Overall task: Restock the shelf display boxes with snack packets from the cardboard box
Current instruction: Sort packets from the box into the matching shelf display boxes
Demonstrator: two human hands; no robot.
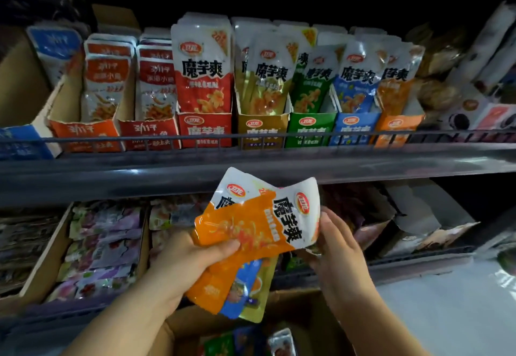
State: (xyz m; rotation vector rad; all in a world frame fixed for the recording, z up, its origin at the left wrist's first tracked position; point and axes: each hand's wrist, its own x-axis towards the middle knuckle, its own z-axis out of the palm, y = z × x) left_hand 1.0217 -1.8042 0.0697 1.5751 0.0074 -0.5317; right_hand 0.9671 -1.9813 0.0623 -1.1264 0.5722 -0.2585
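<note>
My left hand grips a fanned bunch of snack packets below the upper shelf. On top lies an orange packet, with a blue one and a yellow one under it. My right hand pinches the white top end of the orange packet at its right edge. On the upper shelf stands a row of display boxes: red, yellow, green, blue and orange, each holding upright packets. The cardboard box sits at the bottom, with packets inside.
A grey shelf rail runs across in front of the display boxes. At the left of the upper shelf stand orange and red fish-snack boxes. The lower shelf holds a cardboard tray of mixed packets. A pale floor patch lies at the right.
</note>
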